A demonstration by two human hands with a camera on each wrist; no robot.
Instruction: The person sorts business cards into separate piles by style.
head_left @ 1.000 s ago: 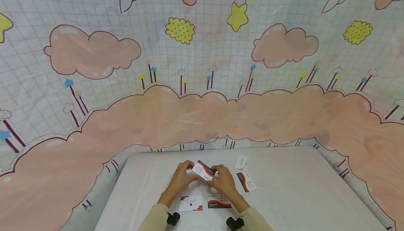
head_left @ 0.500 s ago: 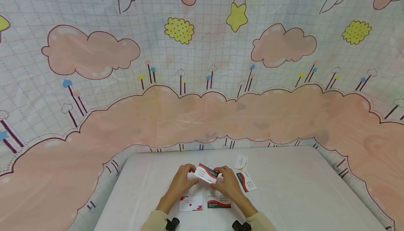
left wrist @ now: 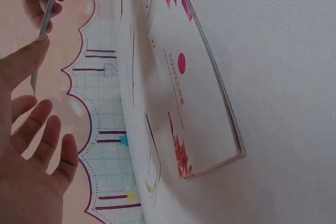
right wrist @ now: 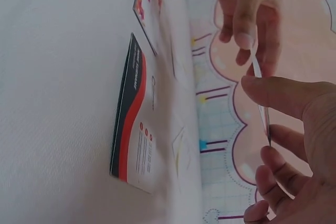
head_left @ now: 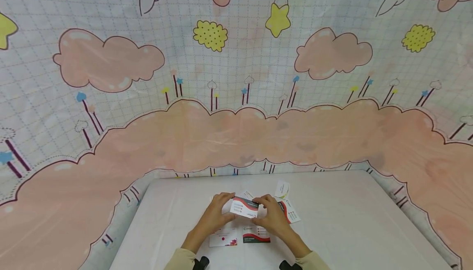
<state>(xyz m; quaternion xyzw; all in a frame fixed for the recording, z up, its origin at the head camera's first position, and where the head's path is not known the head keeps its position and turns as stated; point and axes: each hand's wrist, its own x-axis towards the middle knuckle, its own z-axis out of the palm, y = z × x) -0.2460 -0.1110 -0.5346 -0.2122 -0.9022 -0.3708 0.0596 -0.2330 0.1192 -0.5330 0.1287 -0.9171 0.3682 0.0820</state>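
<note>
Both hands hold a business card point(head_left: 244, 207), white with a black and red wave band, raised over the table in the head view. My left hand point(head_left: 217, 212) pinches its left end between thumb and fingers. The right end is pinched by my right hand point(head_left: 274, 217). Seen from the right wrist, the card point(right wrist: 264, 109) shows nearly edge-on. Below the hands lie a small stack of white business cards point(left wrist: 202, 103) with a red dot and coloured corners, and beside it black, red and white business cards point(right wrist: 134, 114).
Farther right on the white table point(head_left: 354, 220) lie a white card with a green curve point(head_left: 282, 188) and a black-and-red card point(head_left: 291, 213). Another card point(head_left: 246, 195) shows partly behind the held one. A cloud-patterned cloth point(head_left: 236, 134) hangs at the back.
The held business card has shifted a little right and toward the person, and its tilt has levelled out. Both hands have moved along with it, still gripping its ends.
</note>
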